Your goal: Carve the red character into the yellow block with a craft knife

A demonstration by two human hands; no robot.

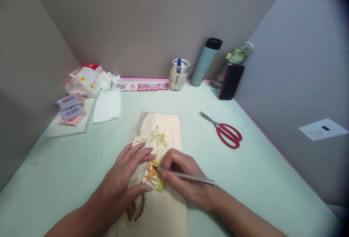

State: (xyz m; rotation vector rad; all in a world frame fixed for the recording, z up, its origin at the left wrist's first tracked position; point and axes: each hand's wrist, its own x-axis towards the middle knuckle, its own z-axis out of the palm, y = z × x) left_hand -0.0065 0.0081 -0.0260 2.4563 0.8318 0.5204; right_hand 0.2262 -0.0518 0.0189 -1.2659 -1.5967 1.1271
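Observation:
A small yellow-and-white rubber stamp block [160, 186] with an orange-red character on it lies on a wooden board [174, 126]. My left hand [128, 175] braces the block from the left, its thumb at the lower corner and its fingertips near the upper edge. In my right hand [182, 179] is a slim silver craft knife [195, 177], gripped like a pen. The dark blade tip meets the block's face over the character. Yellow shavings [160, 139] are scattered on the board just beyond the block.
Red-handled scissors [229, 135] lie to the right. Along the back stand a clear jar [179, 77], a teal tumbler [205, 62], a green-lidded bottle [234, 55] and a phone [231, 82], near several lettered tiles [143, 87]. Wrapped blocks [71, 108], folded tissue [107, 106] and a tissue pack [84, 80] sit left.

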